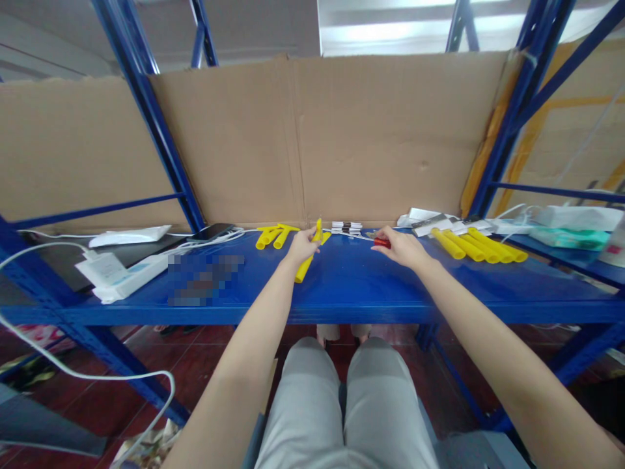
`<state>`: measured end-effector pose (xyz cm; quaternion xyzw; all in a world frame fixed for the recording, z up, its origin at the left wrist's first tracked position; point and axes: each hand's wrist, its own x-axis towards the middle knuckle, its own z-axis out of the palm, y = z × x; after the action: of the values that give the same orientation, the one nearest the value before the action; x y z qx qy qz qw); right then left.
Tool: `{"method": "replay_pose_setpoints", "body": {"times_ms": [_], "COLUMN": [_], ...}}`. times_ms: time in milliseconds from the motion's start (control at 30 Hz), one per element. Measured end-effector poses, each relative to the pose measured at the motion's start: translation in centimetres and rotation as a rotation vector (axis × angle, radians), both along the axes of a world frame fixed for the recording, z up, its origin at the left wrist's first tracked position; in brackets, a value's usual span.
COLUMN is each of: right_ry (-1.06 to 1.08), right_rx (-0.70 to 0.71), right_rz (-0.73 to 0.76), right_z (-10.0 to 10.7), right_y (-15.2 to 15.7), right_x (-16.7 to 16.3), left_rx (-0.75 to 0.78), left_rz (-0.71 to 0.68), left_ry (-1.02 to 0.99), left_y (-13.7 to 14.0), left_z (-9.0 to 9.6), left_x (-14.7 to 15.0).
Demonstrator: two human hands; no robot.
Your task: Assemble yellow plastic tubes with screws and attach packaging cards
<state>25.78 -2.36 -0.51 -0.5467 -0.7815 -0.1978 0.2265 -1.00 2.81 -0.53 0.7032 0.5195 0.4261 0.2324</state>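
My left hand (303,246) is closed on a small yellow piece (319,229) that sticks up above the fingers. Just under that hand, a yellow tube (303,268) lies at a slant on the blue shelf (359,286). My right hand (403,247) grips a red-handled tool (382,243); its tip points left, too small to tell its kind. Between the hands, near the cardboard, sits a small stack of white and dark strips (346,228). Left of my left hand lie several joined yellow tubes (273,236).
A row of yellow tubes (471,247) lies at the right by white packets (424,218). At the left are a white power strip (137,277), cables and a dark phone-like slab (213,232). Cardboard (371,137) walls the back between blue posts (168,143).
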Motion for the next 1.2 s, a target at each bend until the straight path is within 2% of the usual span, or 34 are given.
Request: {"method": "replay_pose_setpoints", "body": {"times_ms": [233, 467, 633, 900, 1033, 1200], "right_ry": [-0.085, -0.057, -0.021, -0.102, -0.102, -0.045], "right_rx": [0.034, -0.055, -0.056, -0.029, -0.062, -0.109], "right_rz": [-0.036, -0.024, -0.014, -0.056, -0.071, -0.019], "right_z": [0.0, -0.1, 0.0, 0.3, 0.1, -0.1], "right_y": [0.0, -0.1, 0.0, -0.3, -0.2, -0.1], "right_x": [0.1, -0.3, 0.0, -0.3, -0.5, -0.4], "left_rx": [-0.011, -0.002, -0.005, -0.002, -0.022, -0.028], "left_rz": [0.004, -0.001, -0.008, -0.009, 0.000, 0.008], "left_ry": [-0.015, -0.030, -0.006, -0.018, -0.010, -0.019], "left_y": [0.0, 0.3, 0.2, -0.3, -0.6, -0.8], "left_z": [0.0, -0.1, -0.1, 0.2, 0.4, 0.5], "left_x": [0.0, 0.0, 0.0, 0.2, 0.2, 0.3]}}
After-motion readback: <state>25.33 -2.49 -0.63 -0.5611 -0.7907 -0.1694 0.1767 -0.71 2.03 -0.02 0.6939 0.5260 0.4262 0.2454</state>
